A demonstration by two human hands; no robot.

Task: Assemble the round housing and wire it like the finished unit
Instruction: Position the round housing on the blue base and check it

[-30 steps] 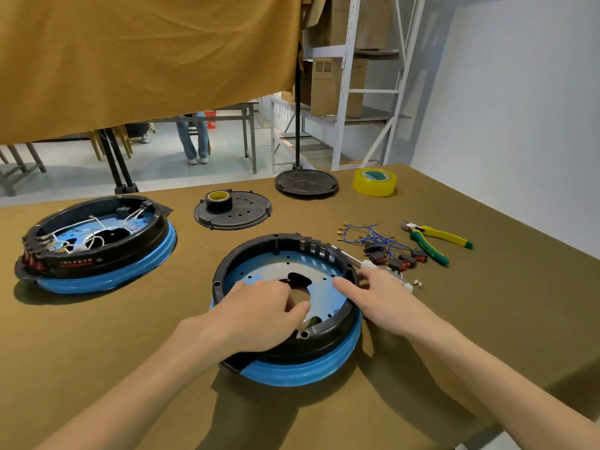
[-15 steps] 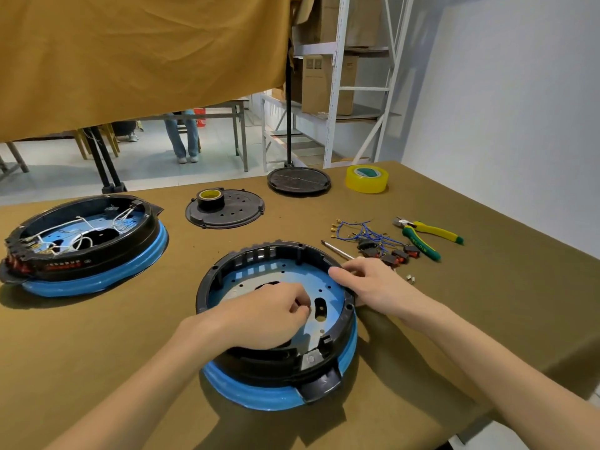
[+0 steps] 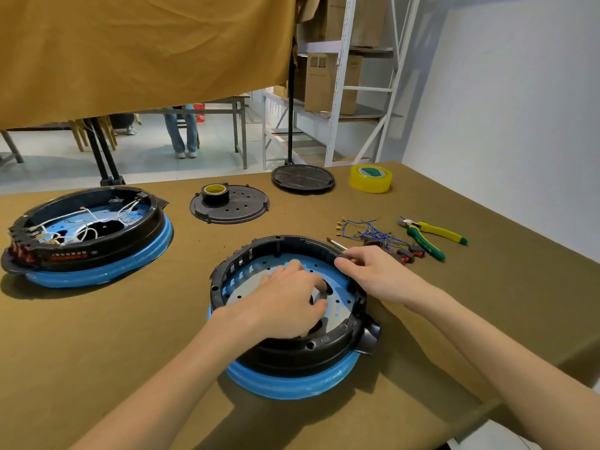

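1. The round housing sits on the worktop in front of the person; the finished unit lies well apart.
2. Left hand curls its fingers into the plate's centre hole; right hand rests loose-fingered on the rim, gripping nothing.
3. Rigid, likely light plastic: hold by the black rim.

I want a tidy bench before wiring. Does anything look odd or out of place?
Nothing looks damaged or spilled. The one untidy spot is the blue wires, lying loose and tangled among the small switches beside the pliers.
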